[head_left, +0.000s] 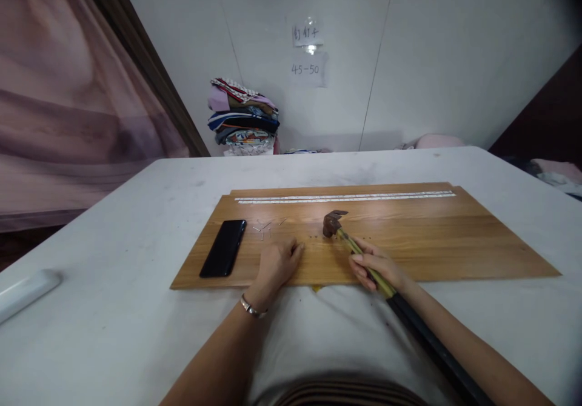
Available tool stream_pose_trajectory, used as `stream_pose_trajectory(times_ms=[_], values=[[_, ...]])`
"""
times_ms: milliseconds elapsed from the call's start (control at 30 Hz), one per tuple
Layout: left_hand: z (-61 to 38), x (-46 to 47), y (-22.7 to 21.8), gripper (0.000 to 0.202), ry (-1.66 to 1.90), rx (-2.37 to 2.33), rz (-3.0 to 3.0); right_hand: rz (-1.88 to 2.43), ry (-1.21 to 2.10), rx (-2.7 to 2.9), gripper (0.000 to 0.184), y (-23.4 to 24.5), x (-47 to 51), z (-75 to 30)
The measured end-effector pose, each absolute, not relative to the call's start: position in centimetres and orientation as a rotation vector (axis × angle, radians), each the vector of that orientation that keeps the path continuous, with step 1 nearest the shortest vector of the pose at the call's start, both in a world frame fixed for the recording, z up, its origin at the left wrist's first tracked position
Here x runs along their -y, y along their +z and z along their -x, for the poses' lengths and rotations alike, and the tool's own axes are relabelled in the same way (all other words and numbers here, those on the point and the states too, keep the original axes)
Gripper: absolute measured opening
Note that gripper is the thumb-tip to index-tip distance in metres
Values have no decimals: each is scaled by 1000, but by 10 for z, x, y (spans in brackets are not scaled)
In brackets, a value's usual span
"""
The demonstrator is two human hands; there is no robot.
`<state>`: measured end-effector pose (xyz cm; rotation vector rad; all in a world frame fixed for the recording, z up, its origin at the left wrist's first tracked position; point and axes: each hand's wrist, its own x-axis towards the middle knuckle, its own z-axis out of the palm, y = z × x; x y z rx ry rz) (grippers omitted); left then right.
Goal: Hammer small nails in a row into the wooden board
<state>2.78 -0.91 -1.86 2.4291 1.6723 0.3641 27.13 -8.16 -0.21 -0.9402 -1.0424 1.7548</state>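
My right hand (pixel 373 263) is wrapped round the handle of a claw hammer (pixel 361 249). Its rusty head is tilted, low over the wooden board (pixel 477 242), claw pointing right; I cannot tell whether it touches the wood. Small dark dots, like nail heads or holes, form a row on either side of the head. My left hand (pixel 280 259) rests on the board left of the hammer, fingers curled closed; anything inside them is hidden. Several loose nails (pixel 262 229) lie just beyond it. A black phone (pixel 224 248) lies at the board's left end.
Two white measuring strips (pixel 345 199) run along the board's far side. The board lies on a white table (pixel 113 242), with a white rounded object (pixel 27 294) at left. Folded cloths (pixel 244 115) are piled behind the table, below handwritten papers (pixel 308 69) on the wall.
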Motion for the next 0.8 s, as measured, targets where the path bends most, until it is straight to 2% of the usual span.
stream_pose_trajectory(times_ms=[467, 800], values=[[-29, 10, -16, 30, 338, -1678, -2421, 937, 1748, 1016, 71, -4, 82, -272], [-28, 10, -16, 31, 328, -1676, -2439, 965, 1743, 1040, 67, -5, 80, -272]])
